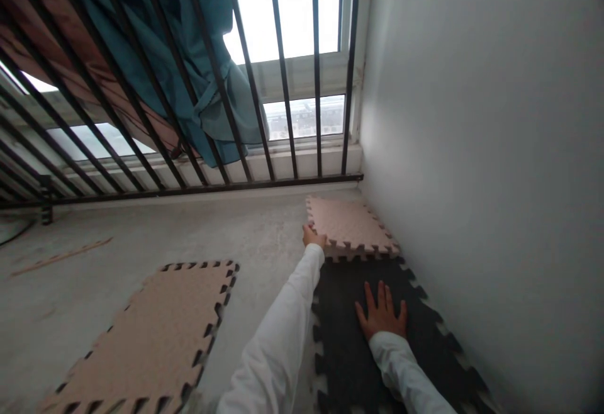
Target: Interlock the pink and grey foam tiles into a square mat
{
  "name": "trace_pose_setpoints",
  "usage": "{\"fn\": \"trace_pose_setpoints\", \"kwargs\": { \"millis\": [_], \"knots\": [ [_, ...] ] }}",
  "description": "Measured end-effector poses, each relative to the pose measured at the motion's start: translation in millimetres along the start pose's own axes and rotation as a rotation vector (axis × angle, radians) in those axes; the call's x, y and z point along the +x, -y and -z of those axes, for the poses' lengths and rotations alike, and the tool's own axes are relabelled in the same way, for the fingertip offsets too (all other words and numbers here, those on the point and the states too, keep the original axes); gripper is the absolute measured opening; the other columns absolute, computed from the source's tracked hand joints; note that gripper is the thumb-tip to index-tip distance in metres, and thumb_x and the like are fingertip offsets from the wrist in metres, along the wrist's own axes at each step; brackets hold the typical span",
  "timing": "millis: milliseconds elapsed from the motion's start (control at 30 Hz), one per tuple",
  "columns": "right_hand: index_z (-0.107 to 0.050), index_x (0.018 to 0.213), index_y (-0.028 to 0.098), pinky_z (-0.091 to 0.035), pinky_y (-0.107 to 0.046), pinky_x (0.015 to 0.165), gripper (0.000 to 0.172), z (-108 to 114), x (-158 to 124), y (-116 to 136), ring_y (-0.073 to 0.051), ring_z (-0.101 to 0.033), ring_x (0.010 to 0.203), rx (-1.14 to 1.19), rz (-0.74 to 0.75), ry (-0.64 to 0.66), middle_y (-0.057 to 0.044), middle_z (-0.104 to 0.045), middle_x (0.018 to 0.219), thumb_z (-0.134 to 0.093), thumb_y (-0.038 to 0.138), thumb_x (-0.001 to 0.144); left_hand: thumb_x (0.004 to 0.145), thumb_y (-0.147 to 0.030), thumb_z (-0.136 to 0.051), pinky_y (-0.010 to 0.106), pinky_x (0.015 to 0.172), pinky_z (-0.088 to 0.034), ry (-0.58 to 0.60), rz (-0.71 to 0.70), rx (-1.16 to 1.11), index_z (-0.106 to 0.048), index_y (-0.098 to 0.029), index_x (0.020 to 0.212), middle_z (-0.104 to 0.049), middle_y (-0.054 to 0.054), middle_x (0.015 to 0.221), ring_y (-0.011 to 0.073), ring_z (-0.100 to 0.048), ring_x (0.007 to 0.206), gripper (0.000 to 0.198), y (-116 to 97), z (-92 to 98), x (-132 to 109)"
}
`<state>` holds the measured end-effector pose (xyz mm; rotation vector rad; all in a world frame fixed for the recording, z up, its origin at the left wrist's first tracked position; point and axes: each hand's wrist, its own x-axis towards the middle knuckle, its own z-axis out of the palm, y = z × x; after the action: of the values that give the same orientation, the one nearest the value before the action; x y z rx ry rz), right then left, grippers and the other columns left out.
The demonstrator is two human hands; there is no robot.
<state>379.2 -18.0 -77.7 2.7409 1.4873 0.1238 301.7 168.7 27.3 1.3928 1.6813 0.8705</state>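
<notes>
On the concrete floor beside a white wall, a black foam mat tile lies against a pink foam tile. Both look light and soft, easily taken by their toothed rims. The right grip presses flat, fingers spread, on the black; the left grip meets the pink edge, any pinch unclear.

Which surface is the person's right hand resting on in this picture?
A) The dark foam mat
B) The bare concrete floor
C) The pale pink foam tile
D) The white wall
A. The right hand lies palm-down on the dark foam mat.
</notes>
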Motion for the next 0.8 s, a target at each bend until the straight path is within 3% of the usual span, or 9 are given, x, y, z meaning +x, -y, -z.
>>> {"fn": "trace_pose_setpoints", "kwargs": {
  "millis": [100,233,300,400,500,567,633,700,800],
  "knots": [
    [-0.027,0.130,0.027,-0.005,-0.054,0.097,0.057,0,0,-3,-0.024,-0.018,0.126,0.006,0.025,0.004,-0.010,-0.021,0.139,-0.028,0.050,0.077,0.058,-0.010,-0.062,0.022,0.062,-0.048,-0.085,-0.068,-0.133,-0.042,-0.017,0.101,-0.056,0.000,0.081,0.0096,-0.057,0.068,0.048,-33,44.1,9],
    [-0.028,0.129,0.026,-0.008,-0.053,0.097,0.057,3,1,-2,-0.023,-0.019,0.125,0.004,0.011,0.009,-0.010,-0.023,0.138,-0.026,0.049,0.077,0.058,-0.009,-0.060,0.021,0.051,-0.048,-0.169,-0.161,-0.435,-0.040,-0.020,0.101,-0.052,-0.004,0.078,0.0057,-0.053,0.055,0.048,-36,171.4,-1],
    [-0.029,0.129,0.026,-0.010,-0.053,0.096,0.057,3,2,-1,-0.023,-0.020,0.125,0.013,0.007,0.015,-0.010,-0.024,0.138,-0.024,0.048,0.077,0.054,-0.008,-0.060,0.023,0.049,-0.048,-0.161,-0.188,-0.594,-0.043,-0.020,0.097,-0.051,-0.005,0.073,0.0054,-0.051,0.051,0.048,-12,252.5,-19],
    [-0.030,0.129,0.024,-0.013,-0.054,0.094,0.059,-2,5,-3,-0.025,-0.020,0.125,0.052,0.021,0.009,-0.011,-0.025,0.137,-0.022,0.049,0.076,0.047,-0.010,-0.064,0.025,0.051,-0.049,-0.271,-0.168,-0.549,-0.047,-0.022,0.096,-0.052,-0.003,0.079,0.0086,-0.054,0.058,0.053,50,365.0,-53],
    [-0.031,0.129,0.023,-0.015,-0.055,0.093,0.060,-7,10,-6,-0.026,-0.021,0.124,0.113,0.024,-0.011,-0.013,-0.027,0.136,-0.022,0.049,0.076,0.049,-0.016,-0.066,0.032,0.063,-0.050,-0.416,-0.058,-0.320,-0.049,-0.021,0.097,-0.052,0.000,0.086,0.0155,-0.057,0.073,0.051,122,442.4,-82],
    [-0.033,0.128,0.022,-0.017,-0.055,0.092,0.058,-7,10,-4,-0.028,-0.025,0.123,0.139,0.019,-0.022,-0.014,-0.030,0.135,-0.022,0.046,0.076,0.048,-0.013,-0.065,0.040,0.078,-0.045,-0.585,0.089,-0.072,-0.050,-0.016,0.091,-0.053,0.008,0.098,0.0271,-0.050,0.099,0.046,163,470.1,-98],
    [-0.036,0.126,0.022,-0.021,-0.056,0.090,0.054,-3,4,3,-0.028,-0.030,0.120,0.148,0.098,-0.047,-0.013,-0.033,0.133,-0.023,0.040,0.077,0.048,-0.010,-0.062,0.046,0.089,-0.035,-0.703,0.191,0.091,-0.049,-0.013,0.086,-0.050,0.015,0.108,0.0346,-0.032,0.117,0.041,191,479.1,-112],
    [-0.040,0.123,0.024,-0.025,-0.052,0.091,0.050,4,-11,15,-0.026,-0.033,0.118,0.169,0.360,-0.055,-0.009,-0.037,0.132,-0.027,0.037,0.076,0.051,-0.009,-0.058,0.046,0.093,-0.031,-0.711,0.199,0.099,-0.048,-0.013,0.085,-0.047,0.017,0.115,0.0352,-0.028,0.120,0.036,206,471.2,-126],
    [-0.050,0.114,0.028,-0.026,-0.046,0.094,0.043,15,-43,35,-0.023,-0.034,0.118,0.199,0.901,0.016,-0.005,-0.046,0.125,-0.036,0.036,0.074,0.059,-0.013,-0.052,0.038,0.086,-0.039,-0.599,0.120,-0.033,-0.048,-0.016,0.087,-0.049,0.014,0.114,0.0269,-0.049,0.104,0.029,203,433.9,-153]
  ]
}}
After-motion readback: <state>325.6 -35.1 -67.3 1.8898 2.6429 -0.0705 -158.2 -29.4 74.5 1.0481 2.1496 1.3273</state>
